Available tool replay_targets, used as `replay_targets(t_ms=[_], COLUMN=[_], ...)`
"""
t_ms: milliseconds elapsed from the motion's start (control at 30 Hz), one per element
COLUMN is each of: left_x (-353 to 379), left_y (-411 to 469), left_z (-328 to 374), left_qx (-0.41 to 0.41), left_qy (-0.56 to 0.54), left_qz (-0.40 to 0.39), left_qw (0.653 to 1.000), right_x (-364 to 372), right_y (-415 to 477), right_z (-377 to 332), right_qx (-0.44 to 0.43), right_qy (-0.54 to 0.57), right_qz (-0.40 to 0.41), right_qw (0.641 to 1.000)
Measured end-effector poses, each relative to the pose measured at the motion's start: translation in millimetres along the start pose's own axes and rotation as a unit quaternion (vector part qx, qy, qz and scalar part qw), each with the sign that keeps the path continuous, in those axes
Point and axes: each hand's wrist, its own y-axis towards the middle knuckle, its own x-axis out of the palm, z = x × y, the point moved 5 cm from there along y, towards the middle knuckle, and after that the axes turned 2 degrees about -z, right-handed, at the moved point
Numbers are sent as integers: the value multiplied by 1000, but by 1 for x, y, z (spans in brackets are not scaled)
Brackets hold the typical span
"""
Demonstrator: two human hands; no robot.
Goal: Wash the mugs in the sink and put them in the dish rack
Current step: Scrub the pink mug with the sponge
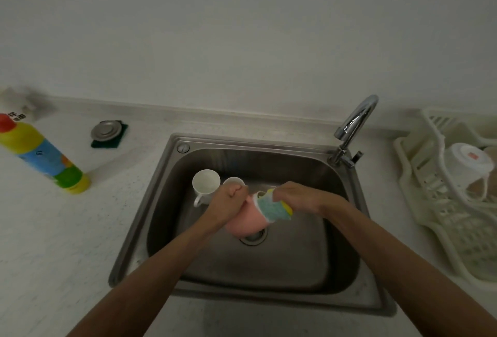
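Over the steel sink (338, 229), my left hand (228, 199) grips a pink mug (246, 222), tilted with its mouth to the right. My right hand (295, 198) holds a yellow and teal sponge (275, 208) pressed against the mug's rim. A white mug (205, 183) stands upright at the sink's back left, with a second small white mug (233, 182) just right of it, partly hidden by my left hand. In the white dish rack (430, 202) at the right, a white mug (468, 165) lies upside down.
A chrome faucet (355, 126) rises at the sink's back right corner; no water runs. A colourful detergent bottle (43, 153) stands on the left counter. A metal drain stopper (106, 129) rests on a dark green pad behind it. The sink drain (254, 237) lies under the pink mug.
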Motion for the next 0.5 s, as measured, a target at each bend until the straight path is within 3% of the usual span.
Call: replay_targets(t_ms=[100, 267, 333, 400, 500], left_x=[2, 3, 5, 1, -4], left_y=[3, 6, 6, 8, 8], left_z=[-7, -25, -22, -21, -24], left_qx=[-12, -31, -23, -26, -36], left_qy=[4, -61, -87, -116, -118], left_qz=[2, -36, -64, -88, -138], left_qw=[1000, 997, 994, 989, 983], right_x=[12, 20, 31, 31, 28], right_y=[1, -11, -12, -17, -20], right_z=[-5, 3, 8, 6, 11], right_qx=[3, -30, -77, -164, -209], right_qy=[-116, -212, -375, -515, -589], right_qz=[5, -37, -29, 24, 12], right_qw=[993, 976, 923, 841, 781])
